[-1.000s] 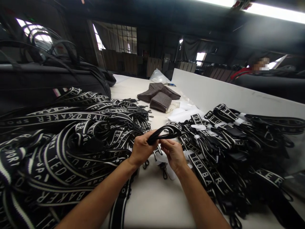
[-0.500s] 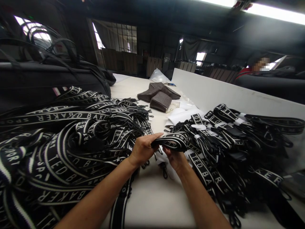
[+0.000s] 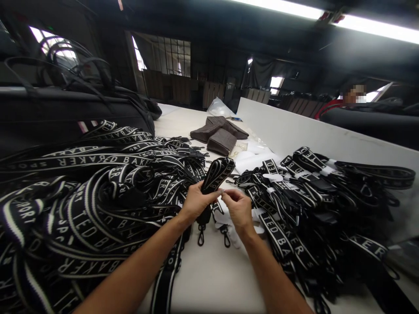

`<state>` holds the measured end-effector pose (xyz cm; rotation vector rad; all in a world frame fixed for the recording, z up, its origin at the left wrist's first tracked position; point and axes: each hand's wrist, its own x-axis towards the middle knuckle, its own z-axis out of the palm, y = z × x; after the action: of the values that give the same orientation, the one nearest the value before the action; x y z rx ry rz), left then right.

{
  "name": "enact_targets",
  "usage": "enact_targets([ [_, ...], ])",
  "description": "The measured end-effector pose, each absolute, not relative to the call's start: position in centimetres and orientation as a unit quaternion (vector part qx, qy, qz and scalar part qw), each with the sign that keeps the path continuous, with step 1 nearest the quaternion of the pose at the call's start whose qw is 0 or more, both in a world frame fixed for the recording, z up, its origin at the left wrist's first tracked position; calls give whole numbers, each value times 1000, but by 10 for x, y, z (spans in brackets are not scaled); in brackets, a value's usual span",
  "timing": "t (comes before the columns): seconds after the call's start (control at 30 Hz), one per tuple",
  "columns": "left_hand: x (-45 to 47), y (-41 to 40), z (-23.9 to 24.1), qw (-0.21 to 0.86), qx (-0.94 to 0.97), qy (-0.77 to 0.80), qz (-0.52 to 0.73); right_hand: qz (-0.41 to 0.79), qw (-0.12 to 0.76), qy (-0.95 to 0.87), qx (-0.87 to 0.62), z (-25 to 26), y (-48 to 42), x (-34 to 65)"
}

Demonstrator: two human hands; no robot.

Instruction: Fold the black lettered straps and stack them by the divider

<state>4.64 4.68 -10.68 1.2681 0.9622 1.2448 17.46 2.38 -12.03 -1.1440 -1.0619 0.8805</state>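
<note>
My left hand [image 3: 196,201] is closed around a folded black webbing strap [image 3: 218,173] with white lettering and striped edges. The strap's looped end stands up above the thumb, and a black snap hook [image 3: 200,236] dangles below. Just to the right, my right hand [image 3: 238,208] pinches thumb and fingers together close to the strap's side; what lies between the fingertips is too small to make out. Under the hands are white paper pieces [image 3: 233,233] and another black hook [image 3: 225,237].
A large heap of loose lettered straps [image 3: 88,222] covers the left side. Bundled straps with white bands [image 3: 294,192] lie at the right. Farther back are brown pouches [image 3: 222,140], white sheets [image 3: 253,161] and black bags [image 3: 72,113]. A white partition [image 3: 294,126] stands between me and another person [image 3: 330,107].
The folded strap has turned from lying flat to standing upright in my left hand. My right hand has come out from beneath it to its right side, fingers pinched.
</note>
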Motion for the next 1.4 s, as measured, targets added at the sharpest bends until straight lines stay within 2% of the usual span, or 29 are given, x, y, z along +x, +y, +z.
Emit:
enact_targets([
  [0.1, 41, 51, -101, 553, 446, 429, 558, 342, 612, -497, -511, -115, 23, 179],
  [0.23, 21, 68, -93, 498, 338, 450, 660, 285, 731, -374, -495, -97, 23, 206],
  [0.3, 13, 75, -90, 477, 287, 430, 711, 180, 791, -322, -488, -85, 19, 221],
  [0.37, 9, 77, -86, 482, 248, 403, 737, 34, 813, -303, -496, -76, 13, 234],
  [0.43, 8, 76, -82, 505, 227, 383, 739, -110, 772, -333, -529, -73, 8, 241],
  [0.53, 8, 73, -77, 549, 220, 356, 724, -195, 588, -484, -618, -83, 8, 241],
  [0.6, 6, 70, -74, 571, 231, 341, 710, -165, 435, -583, -666, -93, 12, 235],
  [0.67, 5, 69, -72, 576, 259, 334, 700, -126, 355, -632, -677, -98, 15, 228],
  [0.7, 4, 68, -72, 569, 280, 335, 697, -118, 367, -639, -666, -99, 15, 225],
  [0.83, 7, 67, -73, 489, 358, 381, 698, -134, 591, -570, -555, -85, 6, 222],
  [0.9, 10, 65, -76, 467, 379, 409, 686, -85, 645, -554, -519, -79, 3, 221],
  [1.0, 15, 61, -78, 492, 411, 410, 648, 107, 609, -602, -505, -83, 5, 214],
  [1.07, 18, 57, -79, 527, 430, 397, 617, 193, 569, -624, -500, -92, 10, 206],
  [1.27, 20, 51, -79, 623, 417, 369, 549, 275, 502, -642, -510, -106, 13, 193],
  [1.33, 19, 53, -80, 627, 410, 378, 544, 344, 513, -606, -501, -104, 12, 194],
  [1.4, 18, 54, -82, 615, 422, 393, 538, 418, 578, -510, -481, -99, 12, 197],
])
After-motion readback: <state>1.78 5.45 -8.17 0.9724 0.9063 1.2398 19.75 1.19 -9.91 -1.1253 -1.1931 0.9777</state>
